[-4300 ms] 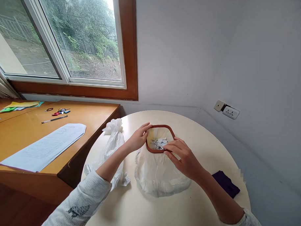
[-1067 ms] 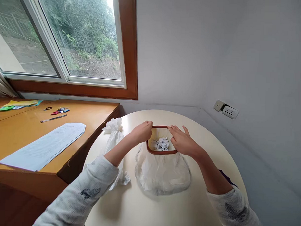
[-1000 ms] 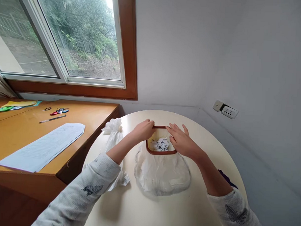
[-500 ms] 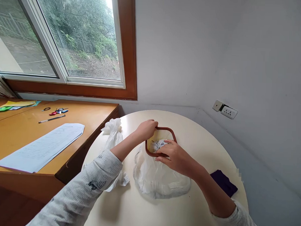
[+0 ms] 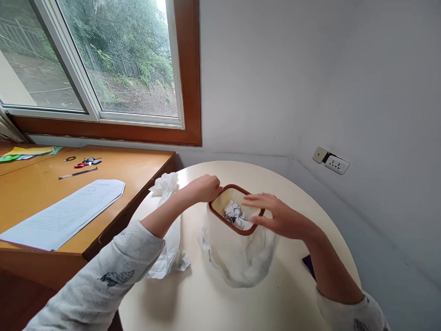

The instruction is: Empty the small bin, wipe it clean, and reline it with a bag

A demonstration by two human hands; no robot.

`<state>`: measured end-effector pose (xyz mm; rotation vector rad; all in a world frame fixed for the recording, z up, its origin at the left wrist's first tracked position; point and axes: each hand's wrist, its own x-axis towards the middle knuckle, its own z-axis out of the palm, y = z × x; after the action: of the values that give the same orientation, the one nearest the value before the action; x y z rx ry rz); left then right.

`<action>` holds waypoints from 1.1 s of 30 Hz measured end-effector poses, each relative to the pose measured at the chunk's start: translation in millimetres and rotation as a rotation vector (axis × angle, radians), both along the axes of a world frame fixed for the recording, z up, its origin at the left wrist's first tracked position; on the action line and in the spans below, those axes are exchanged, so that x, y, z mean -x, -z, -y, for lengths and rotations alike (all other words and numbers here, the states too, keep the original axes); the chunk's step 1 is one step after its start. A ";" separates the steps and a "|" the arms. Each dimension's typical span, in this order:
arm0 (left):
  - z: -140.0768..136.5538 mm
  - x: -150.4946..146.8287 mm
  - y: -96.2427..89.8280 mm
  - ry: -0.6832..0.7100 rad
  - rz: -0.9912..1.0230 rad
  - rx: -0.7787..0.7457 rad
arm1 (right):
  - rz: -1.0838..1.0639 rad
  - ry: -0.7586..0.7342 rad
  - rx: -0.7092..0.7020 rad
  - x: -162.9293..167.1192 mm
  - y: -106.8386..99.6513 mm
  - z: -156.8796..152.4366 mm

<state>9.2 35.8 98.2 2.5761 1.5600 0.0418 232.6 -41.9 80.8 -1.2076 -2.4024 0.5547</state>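
A small trash bin point(image 5: 218, 233) with a brown rim point(image 5: 236, 230) stands on the round white table. Crumpled paper point(image 5: 234, 213) lies inside it. A thin, translucent plastic bag point(image 5: 234, 274) hangs loosely around the outside of the bin. My left hand point(image 5: 207, 188) is closed on the rim's left corner; its fingertips are partly hidden. Over the right side of the rim, my right hand point(image 5: 271, 213) has its fingers stretched out and apart, slightly blurred. I cannot tell whether it touches the rim.
A knotted white plastic bag point(image 5: 170, 246) lies left of the bin. Dark purple cloth point(image 5: 308, 265) shows behind my right forearm. On the wooden desk point(image 5: 148, 160) are paper sheets point(image 5: 65, 213), a pen point(image 5: 77, 173) and keys point(image 5: 90, 162). A wall socket point(image 5: 337, 164) is at right.
The rim has turned, and its right corner has shifted right. My left hand has moved slightly left with it. My right hand has moved right and its fingers have spread, showing more paper.
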 end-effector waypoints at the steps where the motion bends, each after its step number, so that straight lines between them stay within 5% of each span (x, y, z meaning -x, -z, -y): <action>1: 2.5 3.4 0.6 0.006 0.026 0.047 | -0.037 0.074 -0.011 -2.2 -0.7 -5.2; 4: 11.4 11.0 7.1 0.013 0.186 0.263 | -0.091 0.215 -0.040 3.1 0.9 -23.2; 11: 30.3 18.7 24.2 0.041 0.577 0.630 | 0.022 0.030 0.109 35.6 10.8 -52.2; 14: 37.2 23.0 31.6 0.022 0.734 0.718 | 0.000 0.066 0.002 38.3 12.3 -51.5; 17: 46.2 25.3 42.5 -0.012 0.889 0.768 | 0.028 0.121 -0.117 39.7 12.1 -47.6; 25: 60.7 16.2 62.1 -0.098 1.157 0.878 | -0.009 0.075 -0.101 54.4 11.6 -48.1; 33: 62.5 16.1 64.7 -0.066 1.196 0.925 | -0.149 0.096 -0.176 51.9 4.9 -45.2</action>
<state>-6.9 -26.8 33.5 1.2778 0.8339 0.5780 180.7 3.2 75.9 -1.1557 -2.2051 0.3804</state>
